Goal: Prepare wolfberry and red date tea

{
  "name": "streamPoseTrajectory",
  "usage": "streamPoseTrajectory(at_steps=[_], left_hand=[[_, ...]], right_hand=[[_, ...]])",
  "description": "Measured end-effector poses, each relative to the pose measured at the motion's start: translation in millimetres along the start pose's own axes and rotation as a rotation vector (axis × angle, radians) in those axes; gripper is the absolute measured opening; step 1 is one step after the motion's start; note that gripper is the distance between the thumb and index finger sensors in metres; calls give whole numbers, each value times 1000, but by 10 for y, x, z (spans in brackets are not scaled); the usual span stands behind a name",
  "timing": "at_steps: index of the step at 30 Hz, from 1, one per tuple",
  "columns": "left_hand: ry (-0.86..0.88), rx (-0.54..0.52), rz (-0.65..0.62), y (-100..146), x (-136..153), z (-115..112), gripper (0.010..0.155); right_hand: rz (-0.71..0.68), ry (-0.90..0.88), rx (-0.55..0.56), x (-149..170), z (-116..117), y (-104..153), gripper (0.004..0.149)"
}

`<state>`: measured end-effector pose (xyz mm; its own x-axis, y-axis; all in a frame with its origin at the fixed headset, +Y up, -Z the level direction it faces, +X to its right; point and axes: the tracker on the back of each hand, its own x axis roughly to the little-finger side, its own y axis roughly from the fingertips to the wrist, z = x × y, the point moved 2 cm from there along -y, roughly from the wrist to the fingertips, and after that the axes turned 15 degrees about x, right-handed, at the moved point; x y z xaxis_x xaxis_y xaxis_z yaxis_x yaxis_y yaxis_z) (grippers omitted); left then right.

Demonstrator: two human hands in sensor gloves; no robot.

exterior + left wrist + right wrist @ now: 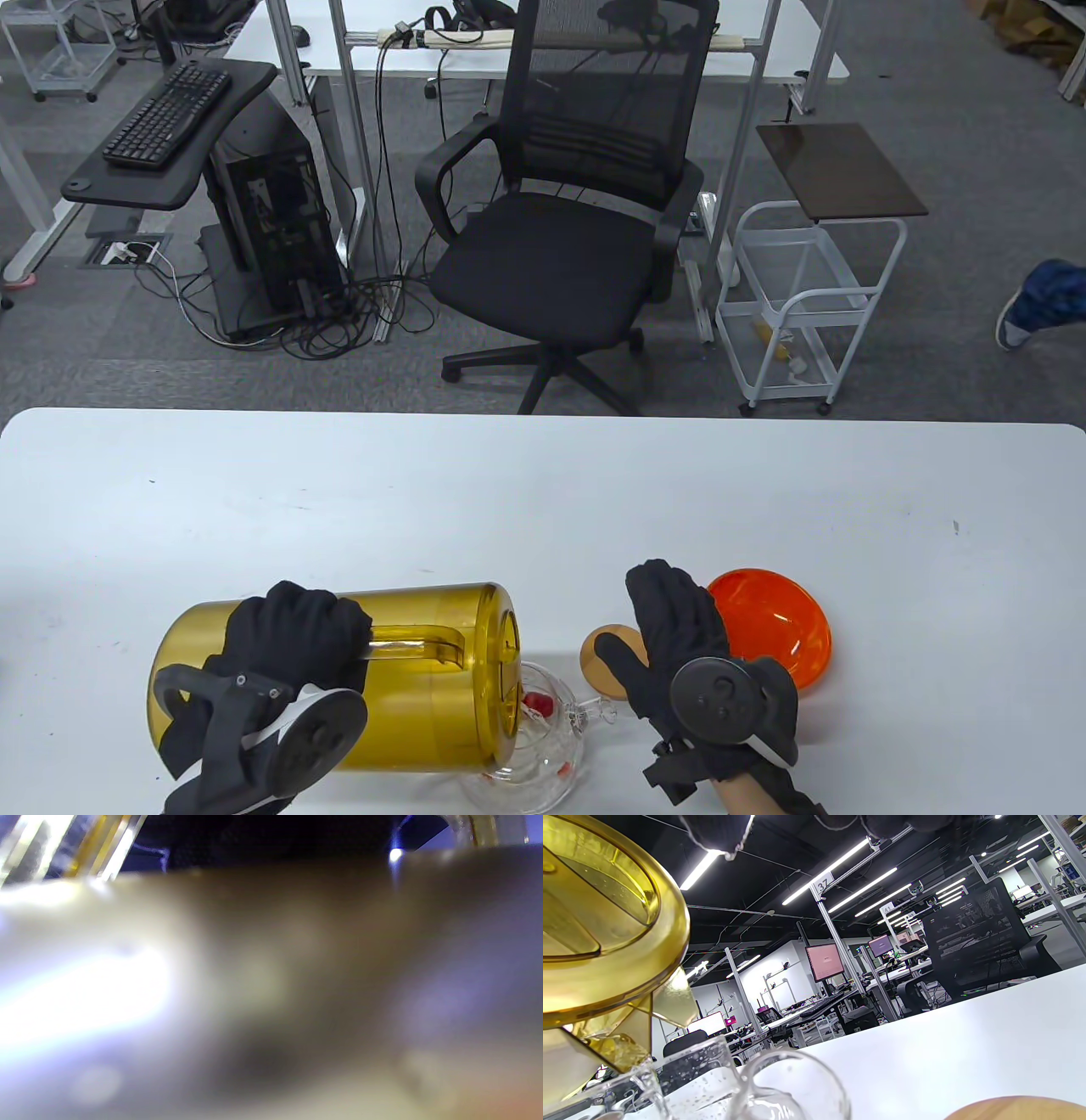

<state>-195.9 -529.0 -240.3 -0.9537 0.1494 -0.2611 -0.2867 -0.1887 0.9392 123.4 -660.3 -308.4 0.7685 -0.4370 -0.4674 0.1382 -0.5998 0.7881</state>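
Your left hand [293, 645] tips the yellow pitcher [424, 679] over the glass teapot [534, 747].

Your left grip is wrapped tight around the pitcher's handle, its mouth pointing to 3 o'clock above the teapot at the worktop's [543, 492] near edge. Your right hand [679, 645] lies flat, fingers spread, holding nothing, over the wooden lid [607, 649], the orange lid [776, 624] at its 2 o'clock.

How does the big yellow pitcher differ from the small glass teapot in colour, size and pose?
Colour: the yellow pitcher is amber-tinted; the glass teapot is colourless, with red pieces inside.
Size: the pitcher is far larger than the teapot.
Pose: the pitcher is tipped on its side, its mouth over the teapot, held by the left hand; the teapot sits upright on the table.
Both are transparent.
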Motion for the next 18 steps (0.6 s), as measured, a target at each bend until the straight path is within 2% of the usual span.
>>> streamPoseTrajectory(at_steps=[18], left_hand=[[-5,-2,6,22,-2,25,28]], right_hand=[[-13,-4,1,-20,6,6,76]])
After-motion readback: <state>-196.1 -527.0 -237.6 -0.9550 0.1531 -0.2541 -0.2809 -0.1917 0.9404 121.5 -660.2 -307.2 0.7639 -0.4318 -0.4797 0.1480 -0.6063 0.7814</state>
